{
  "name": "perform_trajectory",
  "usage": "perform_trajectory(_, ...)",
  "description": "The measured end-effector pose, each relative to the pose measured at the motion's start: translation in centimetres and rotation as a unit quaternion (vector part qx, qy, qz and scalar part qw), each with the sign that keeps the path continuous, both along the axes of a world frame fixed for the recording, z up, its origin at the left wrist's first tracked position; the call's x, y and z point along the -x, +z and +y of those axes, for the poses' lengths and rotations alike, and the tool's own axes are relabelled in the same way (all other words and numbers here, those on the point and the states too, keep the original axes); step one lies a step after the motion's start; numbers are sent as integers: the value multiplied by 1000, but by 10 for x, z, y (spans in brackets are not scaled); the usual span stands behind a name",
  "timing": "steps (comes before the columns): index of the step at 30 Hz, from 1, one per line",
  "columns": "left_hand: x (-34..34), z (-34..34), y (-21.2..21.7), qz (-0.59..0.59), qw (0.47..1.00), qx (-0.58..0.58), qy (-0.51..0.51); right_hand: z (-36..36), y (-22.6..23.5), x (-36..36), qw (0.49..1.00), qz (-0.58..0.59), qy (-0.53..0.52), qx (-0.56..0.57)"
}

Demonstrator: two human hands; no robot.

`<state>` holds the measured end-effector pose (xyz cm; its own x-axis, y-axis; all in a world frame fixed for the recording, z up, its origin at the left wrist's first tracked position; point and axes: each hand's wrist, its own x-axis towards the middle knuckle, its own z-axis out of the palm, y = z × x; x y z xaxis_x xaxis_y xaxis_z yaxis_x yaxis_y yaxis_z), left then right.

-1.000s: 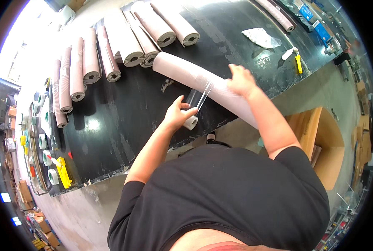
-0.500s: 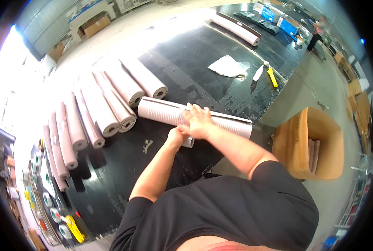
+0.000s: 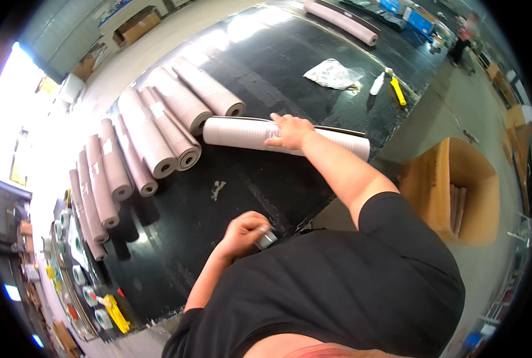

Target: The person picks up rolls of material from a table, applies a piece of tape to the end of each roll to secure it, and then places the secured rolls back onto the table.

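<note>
A pale ribbed rolled-up mat lies crosswise on the black table, the loose edge of its sheet showing along the far side. Resting on top of it is my right hand, fingers spread. My left hand is close to my body at the table's near edge, closed around a small shiny roll of clear tape. Several finished-looking mat rolls lie side by side to the left, some with shiny strips around them. A crumpled whitish scrap sits on the table between them and my left hand.
An open cardboard box with rolls inside stands on the floor at right. Far on the table are a plastic bag, a white bottle, a yellow-handled tool and another long roll. A yellow tool lies lower left.
My left hand has moved away from the mat roll, down toward my body, with the tape roll in it. My right hand stays on the mat roll. The view has shifted slightly.
</note>
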<state>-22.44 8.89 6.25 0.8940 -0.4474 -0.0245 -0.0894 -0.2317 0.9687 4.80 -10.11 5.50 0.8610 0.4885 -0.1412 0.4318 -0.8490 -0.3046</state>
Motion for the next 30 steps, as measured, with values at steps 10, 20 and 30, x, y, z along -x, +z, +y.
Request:
perform_trajectory(10,137,87,-80,105,858,-6,503,-36,10,119,995,-13,58,84)
perform_trajectory(20,84,66,-97,17,881,2,472,-97,35,125,977,129,-152,-69)
perform_trajectory(30,-106,-58,-82,-81,903,-114,406,21,85,-206,966,157,74,-190)
